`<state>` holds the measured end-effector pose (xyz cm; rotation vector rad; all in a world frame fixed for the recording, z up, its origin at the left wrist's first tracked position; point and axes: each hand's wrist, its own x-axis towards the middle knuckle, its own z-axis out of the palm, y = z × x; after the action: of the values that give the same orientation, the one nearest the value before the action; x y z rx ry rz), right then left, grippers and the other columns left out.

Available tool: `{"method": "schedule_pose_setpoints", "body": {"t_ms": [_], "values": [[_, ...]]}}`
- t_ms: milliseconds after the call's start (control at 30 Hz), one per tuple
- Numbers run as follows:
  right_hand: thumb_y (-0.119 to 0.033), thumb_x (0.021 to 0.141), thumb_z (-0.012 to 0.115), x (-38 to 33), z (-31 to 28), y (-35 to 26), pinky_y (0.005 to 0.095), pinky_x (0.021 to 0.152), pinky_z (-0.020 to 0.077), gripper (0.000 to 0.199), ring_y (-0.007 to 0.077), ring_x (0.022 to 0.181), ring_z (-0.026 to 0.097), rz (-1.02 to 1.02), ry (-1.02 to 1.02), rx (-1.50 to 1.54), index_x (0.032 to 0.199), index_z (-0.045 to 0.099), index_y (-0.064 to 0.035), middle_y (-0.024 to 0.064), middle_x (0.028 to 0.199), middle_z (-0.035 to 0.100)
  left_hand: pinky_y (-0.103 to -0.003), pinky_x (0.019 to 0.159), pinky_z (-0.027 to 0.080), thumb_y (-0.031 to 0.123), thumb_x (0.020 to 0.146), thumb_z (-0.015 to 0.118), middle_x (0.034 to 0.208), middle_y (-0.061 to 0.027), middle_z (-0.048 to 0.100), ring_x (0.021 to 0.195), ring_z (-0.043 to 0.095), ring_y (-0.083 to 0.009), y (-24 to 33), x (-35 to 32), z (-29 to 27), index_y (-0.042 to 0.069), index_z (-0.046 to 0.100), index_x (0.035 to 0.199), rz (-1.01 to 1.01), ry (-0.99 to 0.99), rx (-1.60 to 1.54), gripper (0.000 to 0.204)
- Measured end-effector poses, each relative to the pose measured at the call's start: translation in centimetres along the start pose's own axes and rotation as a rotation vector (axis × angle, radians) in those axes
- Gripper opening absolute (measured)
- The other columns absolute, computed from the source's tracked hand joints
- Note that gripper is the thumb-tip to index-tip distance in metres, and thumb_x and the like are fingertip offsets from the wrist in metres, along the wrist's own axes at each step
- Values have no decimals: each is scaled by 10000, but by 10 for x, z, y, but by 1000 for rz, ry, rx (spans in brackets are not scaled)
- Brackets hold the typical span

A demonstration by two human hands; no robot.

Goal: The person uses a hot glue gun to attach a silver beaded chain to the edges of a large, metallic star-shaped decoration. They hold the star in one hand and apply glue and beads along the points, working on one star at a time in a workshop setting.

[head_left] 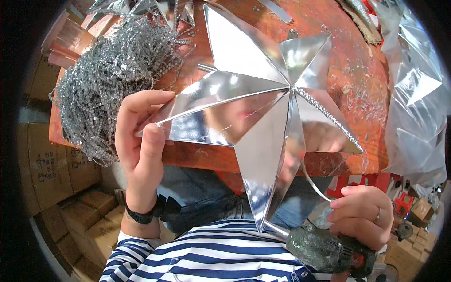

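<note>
A shiny silver star (256,122) with folded, mirror-like points is tilted over the table's near edge. My left hand (145,136) closes thumb and fingers on its left point. Silver sequin trim (329,115) runs along one ridge, from the star's middle to its right tip. At lower right, my right hand (361,214) has its fingers curled at the end of a thin white strip (315,184), whose other end passes behind the star. Just below that hand is a dark tool, seemingly a glue gun (314,244), its metal nozzle near the star's lowest tip. I cannot tell whether the hand touches it.
A heap of silver sequin strands (112,80) covers the left of the worn red table (357,70). Clear plastic sheeting (416,108) with silver pieces hangs at the right. More silver pieces lie at the far edge. Cardboard boxes (51,164) stand below on the left.
</note>
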<state>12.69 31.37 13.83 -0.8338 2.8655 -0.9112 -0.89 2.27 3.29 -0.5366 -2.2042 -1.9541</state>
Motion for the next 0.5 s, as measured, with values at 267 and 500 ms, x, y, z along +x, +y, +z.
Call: {"method": "schedule_pose_setpoints", "body": {"t_ms": [267, 500], "values": [[-175, 621, 635, -4, 6, 4, 397, 797, 522, 201, 208, 794, 654, -2, 21, 32, 789, 672, -71, 47, 827, 679, -170, 626, 340, 421, 931, 533, 873, -11, 568, 699, 434, -32, 0, -1, -1, -8, 528, 1127, -15, -26, -23, 471], [-245, 635, 639, -6, 6, 2, 392, 790, 513, 184, 191, 727, 639, -29, -11, 7, 724, 660, -85, 29, 763, 666, -166, 627, 341, 379, 939, 527, 888, -14, 573, 708, 433, -29, -1, -1, -2, 4, 528, 1138, 3, -31, -17, 425]]}}
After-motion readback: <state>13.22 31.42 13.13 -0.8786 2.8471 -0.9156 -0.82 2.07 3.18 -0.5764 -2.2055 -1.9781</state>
